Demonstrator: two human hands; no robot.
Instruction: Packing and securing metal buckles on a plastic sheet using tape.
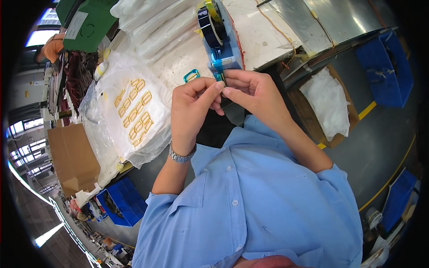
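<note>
My left hand and my right hand meet at the near end of a blue tape dispenser. Thumb and fingers of both are pinched together. Whatever lies between them is mostly hidden and too small to name. The dispenser carries a dark roll of tape and a yellow roll, and shiny blue tape runs down its front. Just beyond my left hand, a small rectangular buckle with a shiny blue rim lies on the white tabletop. Several gold rectangular buckles are laid out in rows on white padding to the left.
Clear plastic sheeting surrounds the padding, with stacked white bags behind. A green machine housing stands at far left, above a cardboard box. On the right are a carton with white plastic and a blue bin.
</note>
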